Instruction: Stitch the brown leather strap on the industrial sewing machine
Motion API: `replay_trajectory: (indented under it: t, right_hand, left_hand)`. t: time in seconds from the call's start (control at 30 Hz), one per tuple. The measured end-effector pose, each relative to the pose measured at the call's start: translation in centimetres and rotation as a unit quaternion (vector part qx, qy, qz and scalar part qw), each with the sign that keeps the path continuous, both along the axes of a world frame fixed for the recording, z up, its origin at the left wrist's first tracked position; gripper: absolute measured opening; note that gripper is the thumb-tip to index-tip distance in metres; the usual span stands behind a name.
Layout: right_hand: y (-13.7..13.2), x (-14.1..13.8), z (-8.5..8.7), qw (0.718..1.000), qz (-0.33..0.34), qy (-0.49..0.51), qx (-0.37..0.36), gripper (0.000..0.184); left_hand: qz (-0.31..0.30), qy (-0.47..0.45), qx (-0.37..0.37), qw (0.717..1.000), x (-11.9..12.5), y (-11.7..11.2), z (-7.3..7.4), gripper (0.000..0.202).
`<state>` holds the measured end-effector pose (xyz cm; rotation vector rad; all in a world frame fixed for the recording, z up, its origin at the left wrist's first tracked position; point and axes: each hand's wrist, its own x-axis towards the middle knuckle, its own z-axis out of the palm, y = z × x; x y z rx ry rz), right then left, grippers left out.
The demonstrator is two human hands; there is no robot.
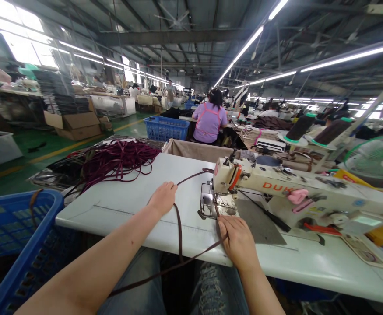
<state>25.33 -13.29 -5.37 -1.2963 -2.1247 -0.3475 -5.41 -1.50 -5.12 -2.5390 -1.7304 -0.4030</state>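
My left hand (163, 197) is closed on a narrow brown strap (179, 227) left of the sewing machine (253, 177). From its fingertips the strap runs right to behind the machine head; another stretch hangs over the table's front edge. My right hand (237, 238) is closed on the strap just in front of the metal needle plate (224, 202). One part leads up under the presser foot, while the other trails down left across my lap. The needle itself is too small to make out.
A pile of dark purple straps (122, 159) lies at the table's left end. Blue baskets stand at the lower left (20, 236) and ahead (166, 127). Thread cones (299, 127) and a green fan (377, 157) are at right. A co-worker (210, 116) sits ahead, back turned.
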Motion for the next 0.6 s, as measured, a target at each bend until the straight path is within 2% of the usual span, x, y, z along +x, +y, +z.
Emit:
replay_trajectory:
  t: [0.13, 0.23, 0.33, 0.47, 0.53, 0.6]
  right_hand:
    - [0.0, 0.1, -0.1, 1.0, 0.002, 0.005, 0.005, 0.036]
    - [0.0, 0.1, -0.1, 1.0, 0.006, 0.005, 0.004, 0.035]
    - [0.0, 0.1, -0.1, 1.0, 0.007, 0.004, 0.004, 0.033]
    - [0.0, 0.0, -0.1, 1.0, 0.013, 0.007, 0.009, 0.033]
    - [0.0, -0.1, -0.2, 1.0, 0.012, 0.01, 0.011, 0.032]
    - [0.1, -0.1, -0.3, 1.0, 0.01, 0.014, 0.014, 0.031]
  left_hand:
    - [0.038, -0.007, -0.022, 0.999, -0.2, -3.2, -0.5, 0.043]
    - [0.014, -0.022, -0.041, 0.999, -0.6, -6.5, -0.9, 0.046]
    - [-0.058, -0.022, -0.053, 0.997, -1.2, -10.7, -0.8, 0.048]
    - [-0.176, 0.022, -0.093, 0.98, -1.3, -16.6, -1.2, 0.031]
    - [-0.232, 0.05, -0.159, 0.958, -1.1, -18.6, -2.3, 0.026]
    - [-0.277, 0.092, -0.26, 0.921, -0.8, -19.6, -4.0, 0.023]
